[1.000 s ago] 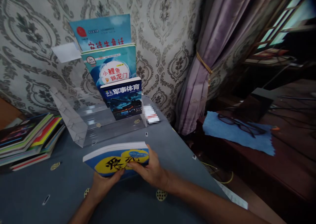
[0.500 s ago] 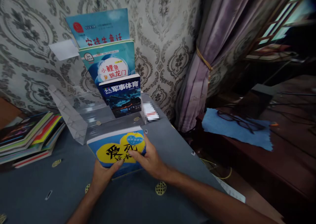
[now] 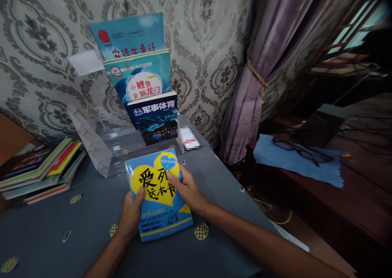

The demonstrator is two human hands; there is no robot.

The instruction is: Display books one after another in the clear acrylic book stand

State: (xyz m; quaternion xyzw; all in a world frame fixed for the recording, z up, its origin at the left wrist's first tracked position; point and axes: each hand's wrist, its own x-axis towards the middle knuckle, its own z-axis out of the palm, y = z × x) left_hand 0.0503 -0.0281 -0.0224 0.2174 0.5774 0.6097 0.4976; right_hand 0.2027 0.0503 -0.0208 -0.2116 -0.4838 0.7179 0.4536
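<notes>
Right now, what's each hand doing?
Left hand: holding the blue book by its left edge.
Right hand: holding the same blue book by its right edge.

A: Walls?
B: I've got one patterned wall [image 3: 208,32] on my feed, pale with grey damask medallions. Purple curtain [image 3: 271,45] right of it, gathered by a tan tie [image 3: 256,73].
A: Window?
B: Yes, window [image 3: 357,37] top right, dark frame bars, bluish panes.
A: Furniture?
B: I see a grey worktop [image 3: 92,225] with yellow dotted motifs, near the wall. Low dark-red furniture [image 3: 297,208] to the right; can't tell what kind.
A: Floor?
B: Brownish strip of floor [image 3: 324,251] between them.
A: Light?
B: Dim; far right mostly shadow.
</notes>
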